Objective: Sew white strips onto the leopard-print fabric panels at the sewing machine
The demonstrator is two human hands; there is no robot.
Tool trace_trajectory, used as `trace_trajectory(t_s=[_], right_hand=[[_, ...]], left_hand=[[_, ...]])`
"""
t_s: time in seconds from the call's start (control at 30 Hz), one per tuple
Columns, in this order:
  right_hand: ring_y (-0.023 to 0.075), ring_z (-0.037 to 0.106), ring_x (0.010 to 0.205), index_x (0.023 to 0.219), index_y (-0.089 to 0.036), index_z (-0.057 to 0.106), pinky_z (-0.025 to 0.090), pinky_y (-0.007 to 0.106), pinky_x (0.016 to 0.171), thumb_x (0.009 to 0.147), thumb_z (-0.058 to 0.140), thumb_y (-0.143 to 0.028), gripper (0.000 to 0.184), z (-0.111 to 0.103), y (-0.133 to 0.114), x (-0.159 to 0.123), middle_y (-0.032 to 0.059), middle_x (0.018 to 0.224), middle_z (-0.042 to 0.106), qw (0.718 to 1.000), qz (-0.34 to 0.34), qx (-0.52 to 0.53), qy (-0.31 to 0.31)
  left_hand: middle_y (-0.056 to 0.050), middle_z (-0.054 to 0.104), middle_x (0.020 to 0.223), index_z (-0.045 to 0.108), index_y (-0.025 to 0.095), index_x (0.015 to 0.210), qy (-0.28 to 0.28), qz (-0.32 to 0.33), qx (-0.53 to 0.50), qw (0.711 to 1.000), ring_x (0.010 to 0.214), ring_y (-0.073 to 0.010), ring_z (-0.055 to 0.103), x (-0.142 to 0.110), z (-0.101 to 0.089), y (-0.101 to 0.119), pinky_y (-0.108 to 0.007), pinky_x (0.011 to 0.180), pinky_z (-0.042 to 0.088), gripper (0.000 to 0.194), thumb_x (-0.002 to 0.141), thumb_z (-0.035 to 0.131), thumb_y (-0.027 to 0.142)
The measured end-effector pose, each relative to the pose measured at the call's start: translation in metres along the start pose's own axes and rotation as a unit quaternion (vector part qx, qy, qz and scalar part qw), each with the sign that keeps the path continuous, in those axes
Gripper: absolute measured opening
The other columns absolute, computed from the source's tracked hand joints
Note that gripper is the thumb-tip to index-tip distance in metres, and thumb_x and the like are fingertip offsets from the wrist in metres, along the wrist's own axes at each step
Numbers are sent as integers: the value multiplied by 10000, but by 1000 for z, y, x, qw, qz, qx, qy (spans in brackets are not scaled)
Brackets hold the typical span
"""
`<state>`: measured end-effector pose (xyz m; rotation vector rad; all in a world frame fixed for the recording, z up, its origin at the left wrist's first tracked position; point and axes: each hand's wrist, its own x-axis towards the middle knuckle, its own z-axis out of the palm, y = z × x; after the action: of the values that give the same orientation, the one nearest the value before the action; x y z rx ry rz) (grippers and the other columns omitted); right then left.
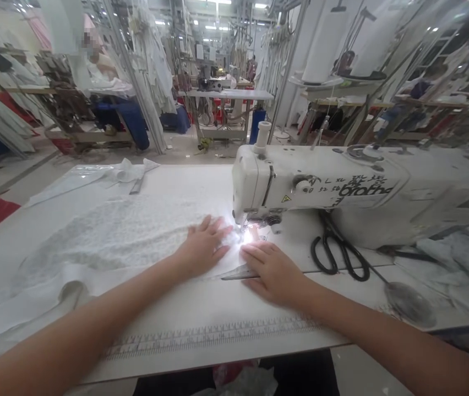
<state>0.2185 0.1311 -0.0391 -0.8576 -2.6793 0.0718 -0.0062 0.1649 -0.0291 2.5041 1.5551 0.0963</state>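
White lace-like fabric lies spread over the left part of the sewing table, reaching the needle area of a white sewing machine. My left hand rests flat on this fabric, just left of the needle, its fingers apart. Close to the lit needle, my right hand lies with its fingers stretched out towards the presser foot. A thin, pointed grey thing shows beside the right fingers; I cannot tell what it is. Glare from the machine's lamp hides the stitching point.
Black-handled scissors lie right of my right hand, under the machine arm. A round, greyish disc and crumpled white fabric are farther right. A ruler strip runs along the front edge. Thread cones stand behind the machine.
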Motion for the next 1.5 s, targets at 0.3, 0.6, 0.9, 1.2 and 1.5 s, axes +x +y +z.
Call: trace_trajectory(t_s=[0.3,0.6,0.9,1.2,1.5], right_hand=[[309,430,1169,1196,-86,507,316,510,1012,853,488,-345,430,0,9,-3,163,1190,558,999,18,14,43],[301,416,1195,1214,-71,494,312,498,1018,865,468,-370,460,2,9,-1,163,1238,540,998,32,22,40],[300,436,1176,1240,-78,489,297,501,1030,863,462,-387,489,-1,10,-4,146,1267,531,998,54,22,14],[312,414,1193,1286,-82,458,304,515,1028,833,514,-413,564,2,13,-1,142,1286,519,997,68,20,19],[317,414,1187,1283,-66,465,306,513,1028,846,489,-427,567,0,13,-3,144,1308,498,997,75,8,2]], left_hand=[[-161,511,1211,583,194,1036,17,43,15,999,1246,-413,310,31,-5,4,-623,894,308,402,886,334,472],[-76,584,812,565,177,843,69,91,36,993,892,-273,544,35,-9,0,-495,861,387,258,857,454,410],[-65,512,1289,491,209,1207,56,146,-108,982,1244,-228,398,0,9,11,-440,1016,367,320,912,373,236],[-60,498,1318,491,220,1236,57,132,-101,984,1283,-242,358,6,10,7,-465,1030,337,351,909,365,231],[-41,475,1339,471,244,1258,44,130,-88,987,1283,-237,352,6,9,7,-450,1021,340,359,924,339,261]])
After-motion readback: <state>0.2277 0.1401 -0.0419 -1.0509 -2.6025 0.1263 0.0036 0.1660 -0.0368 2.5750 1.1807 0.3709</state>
